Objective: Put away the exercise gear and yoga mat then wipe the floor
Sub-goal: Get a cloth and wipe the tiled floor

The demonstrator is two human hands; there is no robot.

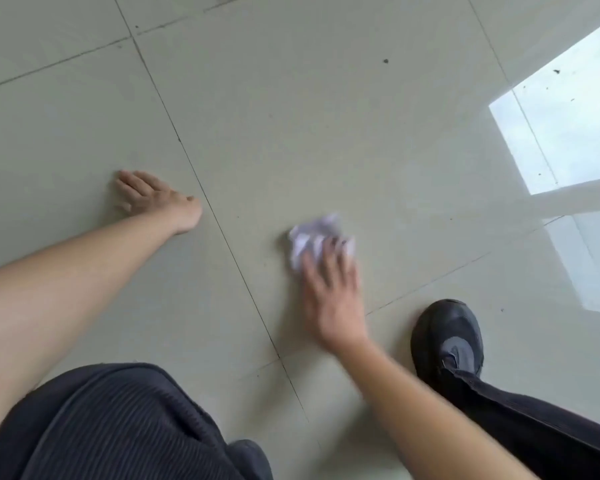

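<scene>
Fingers [321,252] of the right hand [333,292] lie spread and flat on a crumpled white tissue [317,237], pressing it to the pale tiled floor [361,133]; the wad pokes out ahead and to the left of the fingertips, directly under them. Blur on that hand suggests a wiping stroke. Across the grout line, the left hand [153,199] is planted open on the floor, well apart from the tissue, likely bracing. A black shoe [447,337] stands just right of the wiping wrist. No mat or gear shows, so wiping seems the step in hand; dark specks lie far right, near the bright window reflection.
</scene>
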